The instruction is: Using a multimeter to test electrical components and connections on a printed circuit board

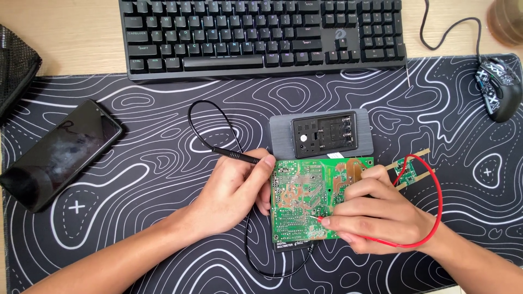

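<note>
A green circuit board [305, 190] lies solder side up on a dark multimeter [294, 246] at the middle of the desk mat. My left hand [231, 193] grips a black test probe [239, 156], with the tip at the board's upper left edge. Its black lead [210, 122] loops away toward the keyboard. My right hand [376, 215] pinches a red test probe [321, 219], whose metal tip touches the board's lower middle. The red lead [436, 207] arcs around my right wrist.
A grey device [321, 133] with an open battery bay lies just beyond the board. A small green board [406, 170] sits at the right. A phone [57, 152] lies on the left, a keyboard [261, 32] at the back, a mouse [498, 87] far right.
</note>
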